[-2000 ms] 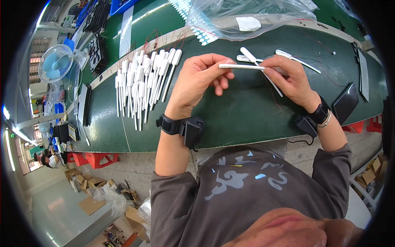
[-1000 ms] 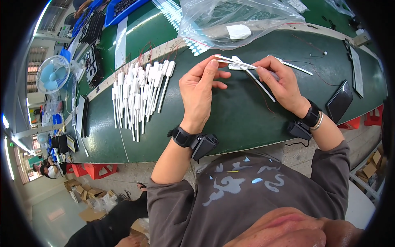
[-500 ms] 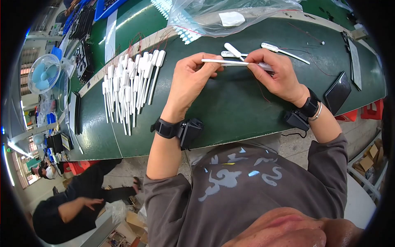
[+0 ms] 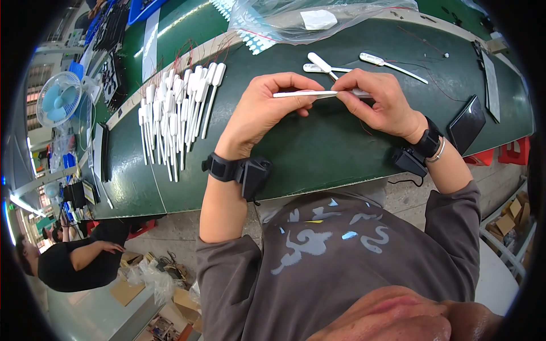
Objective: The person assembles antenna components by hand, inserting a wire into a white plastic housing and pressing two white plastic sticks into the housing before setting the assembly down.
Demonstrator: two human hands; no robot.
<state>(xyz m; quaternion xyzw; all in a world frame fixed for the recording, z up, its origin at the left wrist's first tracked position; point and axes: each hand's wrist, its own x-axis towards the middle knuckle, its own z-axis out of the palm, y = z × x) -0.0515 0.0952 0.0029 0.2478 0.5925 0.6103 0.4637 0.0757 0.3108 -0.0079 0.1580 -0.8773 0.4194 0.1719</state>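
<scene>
Between my two hands lies a long, thin white plastic stick, held level above the green table. My left hand pinches its left part between thumb and fingers. My right hand grips the wider right end, mostly hidden by the fingers; a thin red wire hangs below it. Just beyond my hands, a white paddle-headed stick crosses a similar flat white piece. Farther right lies another paddle-shaped piece with a thin wire near it.
Left of my hands lies a bunch of white paddle-headed sticks with red wires. A clear plastic bag and dotted sheet lie at the back. At right are a black phone and grey strip. A person is at lower left.
The stick's two thin edges, slightly apart before, now look pressed together. My left fingers have shifted along it toward my right hand. The person at lower left has moved farther left.
</scene>
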